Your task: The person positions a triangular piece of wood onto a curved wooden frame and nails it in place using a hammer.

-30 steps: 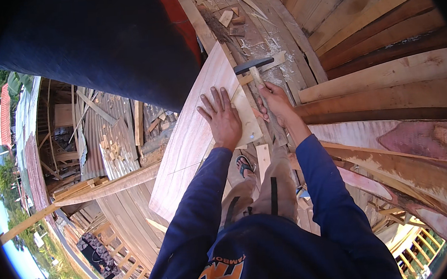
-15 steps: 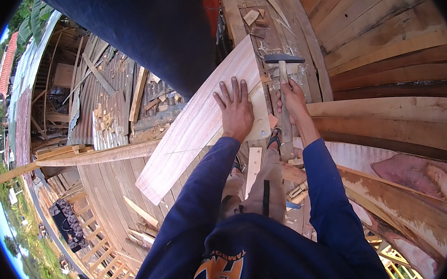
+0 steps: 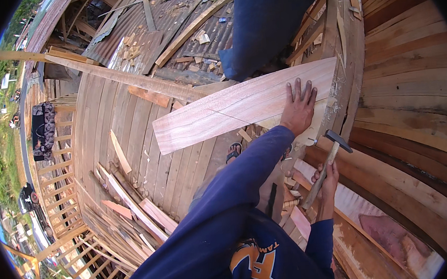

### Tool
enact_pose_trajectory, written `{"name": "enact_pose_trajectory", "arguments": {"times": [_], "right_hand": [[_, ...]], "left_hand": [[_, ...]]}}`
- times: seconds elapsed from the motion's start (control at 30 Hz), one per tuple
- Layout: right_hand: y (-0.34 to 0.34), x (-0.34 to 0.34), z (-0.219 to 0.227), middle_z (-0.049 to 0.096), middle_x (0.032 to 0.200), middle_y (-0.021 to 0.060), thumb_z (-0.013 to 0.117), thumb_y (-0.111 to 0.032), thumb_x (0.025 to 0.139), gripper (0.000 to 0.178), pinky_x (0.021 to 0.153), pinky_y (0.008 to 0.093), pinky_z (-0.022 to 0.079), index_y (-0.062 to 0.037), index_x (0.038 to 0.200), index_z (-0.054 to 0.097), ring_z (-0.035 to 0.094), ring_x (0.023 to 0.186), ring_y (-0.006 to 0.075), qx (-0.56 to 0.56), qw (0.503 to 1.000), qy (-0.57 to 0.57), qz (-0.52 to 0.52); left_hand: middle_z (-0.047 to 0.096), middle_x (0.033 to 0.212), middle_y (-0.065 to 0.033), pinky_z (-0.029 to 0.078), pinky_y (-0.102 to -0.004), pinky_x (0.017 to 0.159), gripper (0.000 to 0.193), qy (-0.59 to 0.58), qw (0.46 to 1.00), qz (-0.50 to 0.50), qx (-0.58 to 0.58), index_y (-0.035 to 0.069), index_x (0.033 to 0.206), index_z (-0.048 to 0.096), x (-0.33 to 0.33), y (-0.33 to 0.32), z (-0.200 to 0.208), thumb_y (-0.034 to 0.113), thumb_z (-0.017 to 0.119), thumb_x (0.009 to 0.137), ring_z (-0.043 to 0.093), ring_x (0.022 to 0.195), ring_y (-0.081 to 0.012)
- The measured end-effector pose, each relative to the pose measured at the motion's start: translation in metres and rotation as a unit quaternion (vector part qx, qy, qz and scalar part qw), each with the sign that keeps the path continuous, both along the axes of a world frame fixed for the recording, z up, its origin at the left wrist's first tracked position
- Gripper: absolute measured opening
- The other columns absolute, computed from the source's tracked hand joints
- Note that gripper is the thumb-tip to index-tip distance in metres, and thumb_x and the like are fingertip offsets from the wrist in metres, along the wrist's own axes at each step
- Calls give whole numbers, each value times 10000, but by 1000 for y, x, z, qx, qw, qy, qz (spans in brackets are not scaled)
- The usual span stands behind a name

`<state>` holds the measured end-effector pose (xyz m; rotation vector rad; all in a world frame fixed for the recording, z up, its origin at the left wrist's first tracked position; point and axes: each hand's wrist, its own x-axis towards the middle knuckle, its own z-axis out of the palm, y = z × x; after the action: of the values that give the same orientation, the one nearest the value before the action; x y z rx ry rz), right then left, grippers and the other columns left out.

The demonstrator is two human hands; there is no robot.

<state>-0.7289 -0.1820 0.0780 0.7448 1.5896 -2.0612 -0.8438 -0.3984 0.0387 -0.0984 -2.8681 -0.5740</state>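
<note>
My left hand (image 3: pixel 298 107) lies flat with its fingers spread on a long pale pinkish wooden board (image 3: pixel 206 120). The board slants across in front of me, its right end tapering, and a thin dark line crosses it near the middle. In my right hand (image 3: pixel 329 181) is a hammer (image 3: pixel 338 141), gripped by its wooden handle. Its dark metal head points up and away from me, apart from the board. A yellowish flat piece (image 3: pixel 315 132) shows partly beneath the board beside my left hand.
Beyond the board hangs a large dark blue cloth shape (image 3: pixel 272 25). Plank walling (image 3: pixel 412 72) rises at the right. Loose wood strips (image 3: pixel 128 199) lie on the plank floor (image 3: pixel 110 106) at left, near a slatted railing (image 3: pixel 58 168). A corrugated roof (image 3: pixel 172 17) strewn with offcuts lies beyond.
The hammer in my right hand has come back toward me, away from the board's far end. My view has swung, so the board now lies flatter across it. My left hand stays on the board.
</note>
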Motion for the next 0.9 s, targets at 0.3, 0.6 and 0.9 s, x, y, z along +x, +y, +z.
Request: {"name": "enact_pose_trajectory", "arguments": {"times": [0.3, 0.6, 0.9], "right_hand": [[-29, 41, 58, 492, 732, 26, 504, -231, 1025, 362, 351, 243, 412, -94, 1348, 416, 446, 413, 91, 155, 987, 36, -9], [-45, 53, 98, 636, 815, 87, 589, -184, 990, 299, 648, 343, 497, -5, 1225, 546, 580, 667, 151, 408, 874, 223, 143], [-66, 47, 115, 645, 1042, 282, 546, -148, 991, 338, 790, 488, 499, 4, 1284, 475, 634, 935, 465, 451, 833, 222, 230]], "left_hand": [[313, 1544, -217, 147, -681, 1139, 581, -14, 999, -14, -30, 4, 1464, 390, -5, 5, -1, 229, 480, 936, 217, 1432, -514], [289, 1568, -182, 92, -689, 1144, 594, -33, 998, -16, -46, 26, 1491, 345, -8, 3, -4, 217, 485, 946, 167, 1453, -502], [293, 1575, -165, 92, -681, 1149, 594, -13, 997, -9, -74, 38, 1490, 375, -6, 2, -10, 239, 489, 943, 185, 1452, -496]]}}
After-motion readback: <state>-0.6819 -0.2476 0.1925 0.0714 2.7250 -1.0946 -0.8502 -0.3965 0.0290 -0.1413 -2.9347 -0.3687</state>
